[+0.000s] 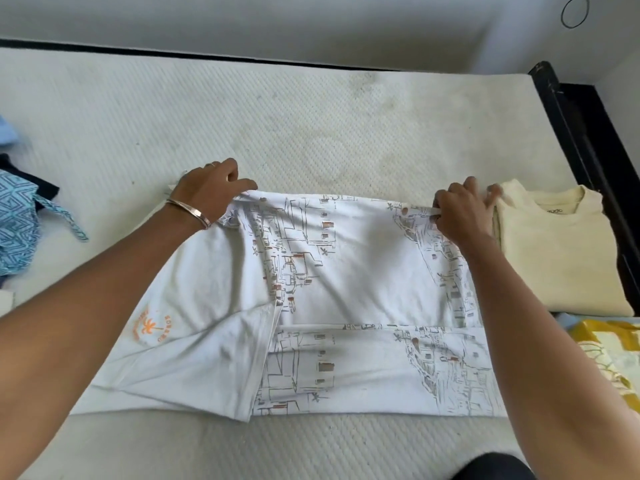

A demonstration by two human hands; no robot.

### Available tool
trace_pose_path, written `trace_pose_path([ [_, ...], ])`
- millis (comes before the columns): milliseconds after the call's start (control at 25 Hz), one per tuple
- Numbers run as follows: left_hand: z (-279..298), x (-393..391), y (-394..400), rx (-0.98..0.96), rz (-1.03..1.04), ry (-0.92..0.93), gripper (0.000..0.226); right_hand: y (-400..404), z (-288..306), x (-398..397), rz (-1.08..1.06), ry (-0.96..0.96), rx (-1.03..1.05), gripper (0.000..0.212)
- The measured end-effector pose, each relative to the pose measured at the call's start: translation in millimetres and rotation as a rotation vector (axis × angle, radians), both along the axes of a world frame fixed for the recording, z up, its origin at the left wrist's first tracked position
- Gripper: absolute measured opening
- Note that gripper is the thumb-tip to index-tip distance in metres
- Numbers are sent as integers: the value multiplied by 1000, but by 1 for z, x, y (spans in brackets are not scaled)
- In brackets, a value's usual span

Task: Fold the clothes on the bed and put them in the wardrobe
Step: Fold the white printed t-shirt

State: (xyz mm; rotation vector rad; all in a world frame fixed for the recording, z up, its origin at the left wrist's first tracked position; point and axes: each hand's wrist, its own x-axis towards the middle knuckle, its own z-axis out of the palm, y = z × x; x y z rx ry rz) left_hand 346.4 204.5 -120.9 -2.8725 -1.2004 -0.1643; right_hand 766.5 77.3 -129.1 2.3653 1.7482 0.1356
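- Folding a white shirt (311, 306) on the mattress (277, 116); it lies spread across the middle, its far edge doubled back toward me so the line-drawn print faces up.
- My left hand (211, 188) pinches the folded far edge at 10 o'clock of the shirt, thumb and fingers curled round the cloth.
- My right hand (460, 213) grips the same edge at 2 o'clock, fingers curled over it; the fingertips on the far side are blurred.
- Both hands hold the edge taut between them, slightly raised off the layer below.
- A metal bangle (188, 211) sits on my left wrist and a ring (210, 164) on 1 finger of that hand.
- An orange logo (154, 329) shows on the plain white panel at 8 o'clock of the shirt.
- A cream shirt (554, 251), already folded, lies at 3 o'clock, just beside my right hand, collar pointing away from me.
- Blue patterned cloth (17, 223) lies bunched at 9 o'clock, well apart from the white shirt, with a dark piece (20, 174) under it and a strap trailing toward the middle.
- Yellow patterned fabric (609, 358) sits at 4 o'clock, near my right forearm.
- A black bed frame (581, 133) runs along the mattress edge at 2 o'clock.
- A white wall (311, 26) rises behind the mattress at 12 o'clock.
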Motion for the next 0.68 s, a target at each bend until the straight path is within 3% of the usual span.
trace_pose_path([
  [120, 12, -23, -38, 120, -89, -66, 51, -53, 14, -8, -39, 15, 218, 18],
  [240, 13, -44, -94, 162, -172, -70, 55, -127, 16, -31, -18, 42, 281, 29],
  [360, -1, -52, -157, 124, -185, -83, 44, -182, 0, -43, -68, 119, 290, 28],
  [520, -18, -60, -219, 13, -71, -20, 78, -218, -14, -52, -136, 240, 250, 23],
  [600, -18, -59, -235, -1, 37, -55, 76, -222, -13, -55, -231, 317, 286, 21],
  [680, -11, -53, -244, 28, 155, -100, 61, -222, -11, -58, -351, 420, 352, 23],
])
